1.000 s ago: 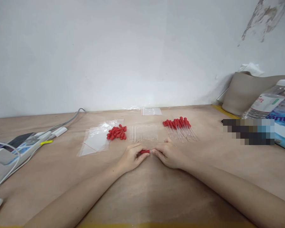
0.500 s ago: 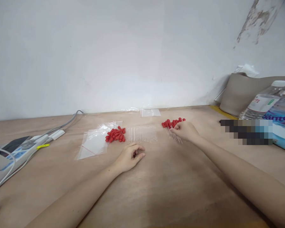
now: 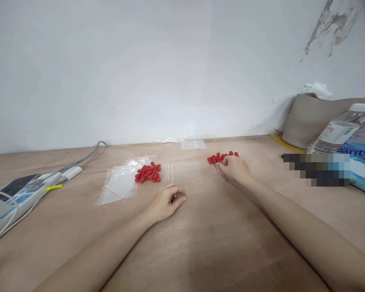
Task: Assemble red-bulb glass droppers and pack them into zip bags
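Droppers [image 3: 213,160] show red bulbs [image 3: 218,156] and clear stems [image 3: 217,170], left hand [image 3: 168,202] parted, right hand's [image 3: 235,167] grip unclear.

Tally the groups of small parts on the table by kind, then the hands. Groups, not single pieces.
Loose red bulbs: 1 group
Clear tubes: 1 group
Droppers, partly hidden: 1 group
Hands, left hand and right hand: 2
Total: 5

Passage: bare tabletop [image 3: 182,243] between left hand [image 3: 167,202] and right hand [image 3: 235,168], narrowing ahead between clear tubes [image 3: 173,172] and red-topped droppers [image 3: 213,159] | Left obstacles: power strip [image 3: 26,199], plastic bags [image 3: 118,187], red bulbs [image 3: 147,173] | Right obstacles: plastic bottle [image 3: 337,132], blue-white pack [image 3: 363,177] | Far limit: wall [image 3: 155,69]
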A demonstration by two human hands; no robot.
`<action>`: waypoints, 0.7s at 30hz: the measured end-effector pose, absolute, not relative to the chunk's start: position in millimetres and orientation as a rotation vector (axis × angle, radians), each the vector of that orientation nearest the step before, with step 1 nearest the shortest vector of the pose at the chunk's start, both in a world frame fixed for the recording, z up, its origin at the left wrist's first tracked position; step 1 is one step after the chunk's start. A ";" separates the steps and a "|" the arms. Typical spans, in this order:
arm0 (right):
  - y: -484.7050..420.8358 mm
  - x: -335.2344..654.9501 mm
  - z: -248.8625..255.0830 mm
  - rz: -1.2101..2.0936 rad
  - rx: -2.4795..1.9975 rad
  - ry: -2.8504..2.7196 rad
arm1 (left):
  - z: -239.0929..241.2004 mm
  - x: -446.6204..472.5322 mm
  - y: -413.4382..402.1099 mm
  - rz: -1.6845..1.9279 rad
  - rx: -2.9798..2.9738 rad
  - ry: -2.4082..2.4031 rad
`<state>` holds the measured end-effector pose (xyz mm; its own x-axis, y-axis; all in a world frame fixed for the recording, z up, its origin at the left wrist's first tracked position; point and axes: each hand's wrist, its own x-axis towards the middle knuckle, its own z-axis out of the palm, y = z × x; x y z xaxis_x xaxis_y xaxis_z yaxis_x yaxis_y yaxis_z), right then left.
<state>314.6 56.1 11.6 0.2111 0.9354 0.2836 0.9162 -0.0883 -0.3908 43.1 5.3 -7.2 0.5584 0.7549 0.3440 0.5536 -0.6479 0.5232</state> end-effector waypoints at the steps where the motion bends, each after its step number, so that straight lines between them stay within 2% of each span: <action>1: 54.8 309.2 13.2 0.082 -1.987 -1.728 | -7.0 43.2 5.3 0.787 2.443 1.068; 12: 84.1 251.9 11.4 0.496 -2.025 -1.827 | -9.1 43.3 1.9 0.808 2.475 1.033; 16: 93.8 250.0 11.4 0.647 -2.032 -1.823 | 5.4 36.8 7.4 1.195 2.575 1.060; 19: 95.4 249.4 12.5 0.737 -2.002 -1.824 | 36.5 22.1 33.5 1.404 2.544 1.408; 21: 93.9 250.1 14.0 0.766 -1.960 -1.820 | 58.6 10.4 60.9 1.125 2.454 1.822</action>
